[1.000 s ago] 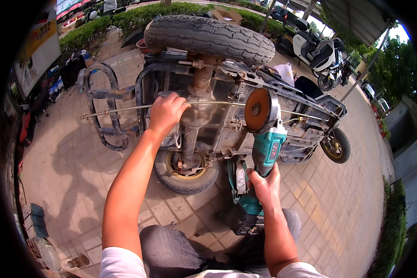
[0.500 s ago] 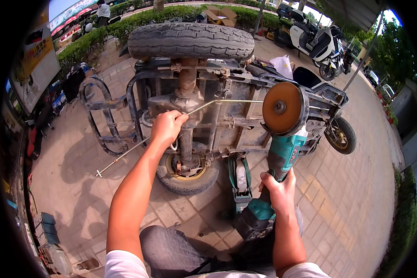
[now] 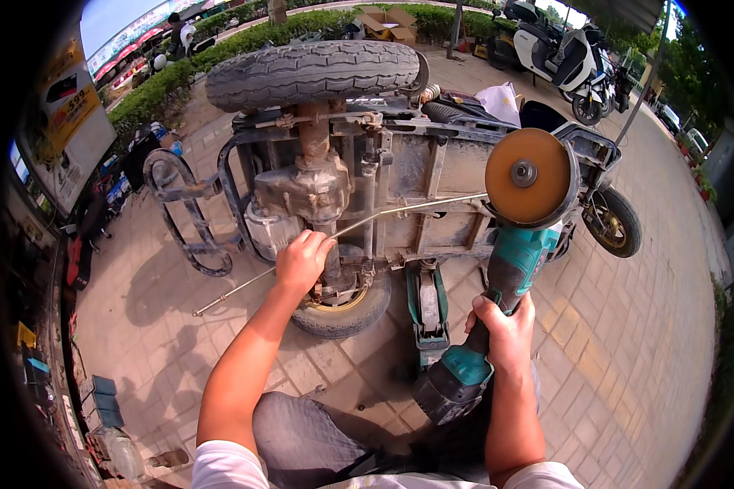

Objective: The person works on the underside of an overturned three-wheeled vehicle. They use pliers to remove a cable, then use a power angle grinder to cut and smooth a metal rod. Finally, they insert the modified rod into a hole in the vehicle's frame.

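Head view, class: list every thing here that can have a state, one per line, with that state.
Left hand: closed around the thin metal rod.
Thin metal rod: held, slanting across the underside.
Right hand: gripping the grinder's body.
Angle grinder: raised, disc facing the camera.
Three-wheeled vehicle: tipped on its side, underside exposed.
White scooter: parked upright.

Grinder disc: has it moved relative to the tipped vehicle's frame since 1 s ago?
Yes. The grinder disc has swung right and up along the vehicle frame, now near its right end.

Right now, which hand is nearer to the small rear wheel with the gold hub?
Left. The left hand grips the thin metal rod just above the wheel; the right hand holds the teal angle grinder farther right.
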Motion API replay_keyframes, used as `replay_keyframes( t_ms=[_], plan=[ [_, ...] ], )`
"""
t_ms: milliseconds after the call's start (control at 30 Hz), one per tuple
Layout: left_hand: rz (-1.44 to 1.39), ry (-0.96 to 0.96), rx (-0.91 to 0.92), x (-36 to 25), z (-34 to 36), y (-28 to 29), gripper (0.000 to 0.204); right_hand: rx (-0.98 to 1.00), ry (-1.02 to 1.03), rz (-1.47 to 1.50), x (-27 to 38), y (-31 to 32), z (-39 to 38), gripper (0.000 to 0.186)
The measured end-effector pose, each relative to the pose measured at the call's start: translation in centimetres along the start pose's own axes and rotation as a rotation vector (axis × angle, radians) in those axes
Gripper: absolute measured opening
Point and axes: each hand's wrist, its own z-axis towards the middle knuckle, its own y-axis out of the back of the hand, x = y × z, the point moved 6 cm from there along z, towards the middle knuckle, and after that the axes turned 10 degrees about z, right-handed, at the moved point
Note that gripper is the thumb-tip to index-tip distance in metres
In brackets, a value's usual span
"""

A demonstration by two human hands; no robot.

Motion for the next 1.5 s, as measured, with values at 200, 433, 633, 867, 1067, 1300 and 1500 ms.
replay_keyframes(
  t_ms=[200,433,633,867,1067,1300,1500],
  plan=[
    [0.246,-0.654,0.17,-0.7,-0.8,2.3,0.021,-0.005,0.014,-0.009,0.3,0.4,0.4,0.036],
    [0.109,-0.306,0.331,0.2,1.1,4.6,0.018,-0.036,0.003,-0.006,0.8,1.2,0.0,0.034],
    [-0.013,0.267,0.571,12.0,-11.6,2.7,0.019,-0.015,0.002,0.078,0.1,3.2,0.5,0.039],
    [0.503,0.559,0.8,18.2,-19.6,1.6,0.084,0.118,-0.186,0.379,-4.6,0.8,1.0,0.062],
    [-1.069,0.39,1.069,-9.2,-7.2,-0.8,0.094,0.013,-0.503,0.67,-9.5,-1.8,1.0,0.075],
    [-1.453,0.368,1.357,-18.5,-7.2,-3.2,0.05,0.0,-0.468,0.164,-10.8,0.0,0.4,0.077],
    [-1.275,0.49,1.105,-15.3,-7.7,-2.4,0.026,0.331,-0.021,-0.878,0.0,3.6,5.5,0.052]
  ],
)
